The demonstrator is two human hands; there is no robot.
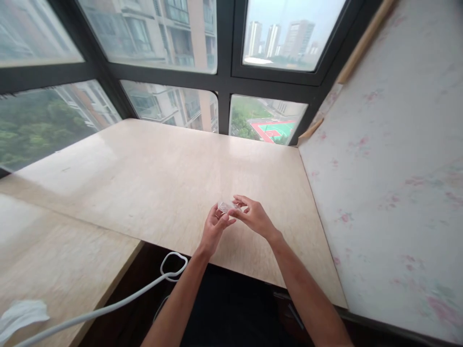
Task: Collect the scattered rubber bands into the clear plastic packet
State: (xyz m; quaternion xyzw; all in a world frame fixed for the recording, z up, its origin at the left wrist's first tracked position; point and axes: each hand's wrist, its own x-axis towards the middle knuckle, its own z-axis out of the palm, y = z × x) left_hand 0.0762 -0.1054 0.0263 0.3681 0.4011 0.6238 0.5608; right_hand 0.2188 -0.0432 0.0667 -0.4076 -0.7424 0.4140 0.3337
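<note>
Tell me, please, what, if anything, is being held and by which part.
A small clear object: left side in the left hand, right side in the right hand.

Over the pale table, in front of the windows, the person's left hand and right hand meet around a small clear object. The left fingers grip its left end, the right fingers its right end; I can't make out what it is. At the near left, a white tube runs toward a loop, and a crumpled white tissue lies on the lower-left surface. A flowered wall rises on the right. Beyond the dark window frame I see buildings and a sports court.
</note>
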